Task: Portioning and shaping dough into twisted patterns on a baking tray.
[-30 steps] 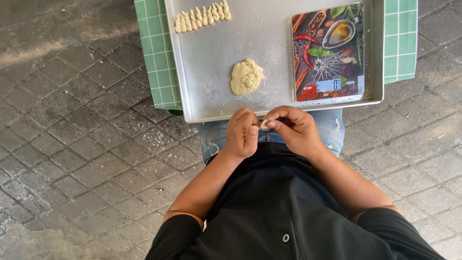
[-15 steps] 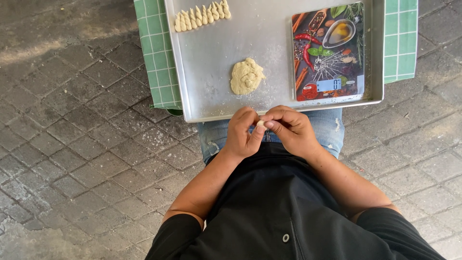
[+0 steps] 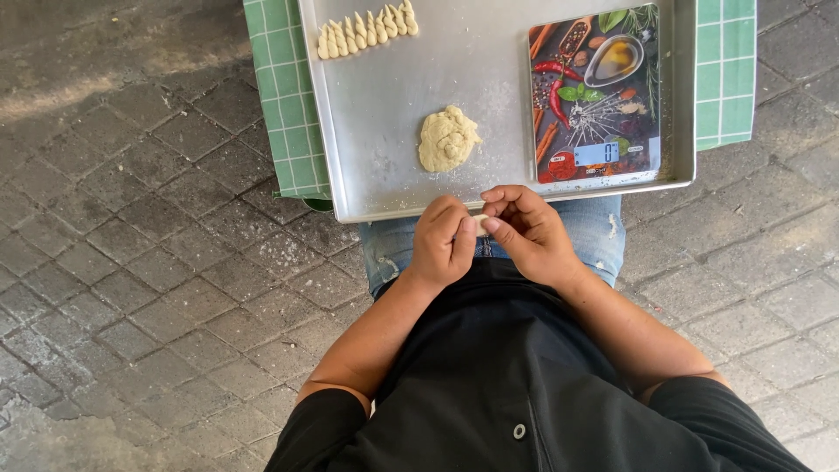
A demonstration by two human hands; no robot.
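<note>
A row of shaped dough pieces already lies along the far left corner of the metal tray, so a good part of the shaping looks done. A lump of raw dough sits near the middle of the tray, toward its near edge, and by its size it seems enough for several more pieces. One small dough piece is in work now, just past the tray's near edge, over the person's lap.

The left hand and the right hand meet around it. Each grip is pressed together, fingertips pinching the small dough piece from either side; only a sliver of it shows between them.

A kitchen scale with a printed picture of spices fills the tray's right side. The tray rests on a green checked cloth above the paved floor.
</note>
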